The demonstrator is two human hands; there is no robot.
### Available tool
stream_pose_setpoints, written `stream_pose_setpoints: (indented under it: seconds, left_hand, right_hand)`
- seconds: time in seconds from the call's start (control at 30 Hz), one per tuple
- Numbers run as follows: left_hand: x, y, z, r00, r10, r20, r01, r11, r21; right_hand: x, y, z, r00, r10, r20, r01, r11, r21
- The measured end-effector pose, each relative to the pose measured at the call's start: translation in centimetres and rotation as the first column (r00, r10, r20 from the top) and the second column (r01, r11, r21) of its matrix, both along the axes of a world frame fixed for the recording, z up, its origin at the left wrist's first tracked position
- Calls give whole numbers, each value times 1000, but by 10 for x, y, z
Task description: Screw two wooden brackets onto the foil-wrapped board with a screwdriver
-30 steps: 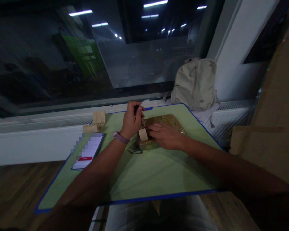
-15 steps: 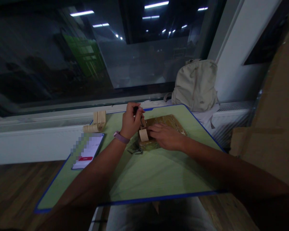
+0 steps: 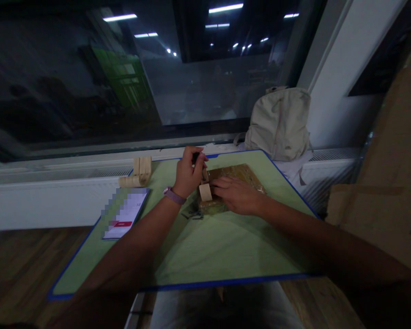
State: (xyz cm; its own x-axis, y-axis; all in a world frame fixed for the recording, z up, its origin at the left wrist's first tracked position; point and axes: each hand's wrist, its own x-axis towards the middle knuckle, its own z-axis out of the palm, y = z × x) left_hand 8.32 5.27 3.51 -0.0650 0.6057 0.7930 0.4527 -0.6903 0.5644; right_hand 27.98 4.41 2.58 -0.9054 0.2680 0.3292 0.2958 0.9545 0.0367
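Unmoved block [image 3: 206, 193], face nearward, long axis unclear

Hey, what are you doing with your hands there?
The left hand grips a dark thing, too dim to name, above a brown package on the green table. The right hand lies over the package, fingers by a small wooden block; whether they hold it is unclear. More wooden pieces sit at the far left corner.
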Motion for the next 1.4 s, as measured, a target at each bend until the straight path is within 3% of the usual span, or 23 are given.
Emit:
stream_pose_setpoints:
  seconds: [0.27, 0.6, 0.77, 0.83, 1.03, 1.23, 1.4]
  left_hand:
    - [4, -5, 7, 1000, 3, -14, -3, 1000, 10]
    - [7, -2, 5, 988, -73, 136, 82, 995, -62]
    - [5, -6, 11, 986, 160, 52, -164, 983, 78]
    - [4, -7, 13, 978, 209, 16, -209, 972, 110]
    - [6, -8, 14, 991, 68, 112, -72, 997, 25]
    - [3, -8, 19, 978, 187, 88, -196, 976, 99]
    - [3, -6, 17, 990, 100, 105, -105, 994, 44]
  right_hand:
    - [0, 0, 0, 1000, 8, -5, -8, 1000, -11]
    - [0, -1, 1, 1000, 5, -8, -5, 999, -32]
    - [1, -2, 1, 1000, -6, 4, 6, 1000, -28]
    - [1, -2, 2, 1000, -8, 10, 9, 999, -36]
    - [1, -2, 1, 1000, -1, -10, 1, 999, -46]
    - [0, -2, 2, 1000, 6, -19, -7, 998, -60]
    - [0, -1, 1, 1000, 8, -19, -9, 999, -50]
